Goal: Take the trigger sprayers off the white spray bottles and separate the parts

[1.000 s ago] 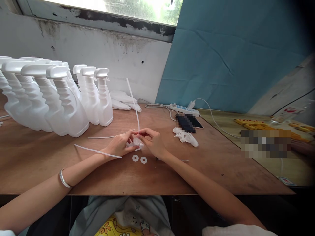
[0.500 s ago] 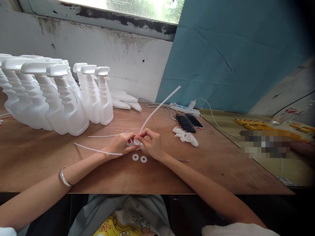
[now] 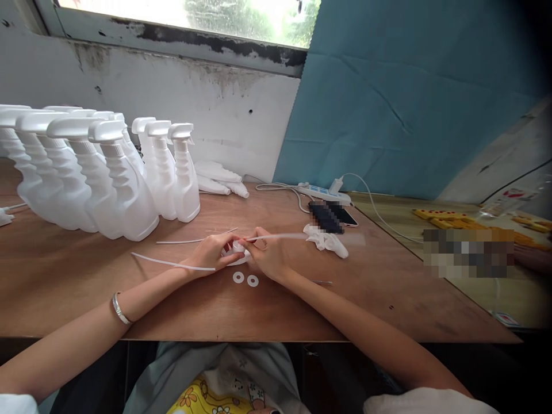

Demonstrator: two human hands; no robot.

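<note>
"How are the hands?"

"Left hand (image 3: pixel 212 253) curled round a white plastic part (image 3: pixel 237 247), right hand (image 3: pixel 269 257) pinching the thin tube (image 3: pixel 287 236) beside it."

"Tube's long axis?"

"Rightward from the fingertips, across the nearer right hand, its far end blurred. Two flat rings (image 3: pixel 234 278) lie on the surface (image 3: pixel 371 299), just on the body side of the hands."

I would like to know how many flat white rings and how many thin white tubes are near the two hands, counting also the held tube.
Flat white rings: 2
Thin white tubes: 3
Total: 5
</note>
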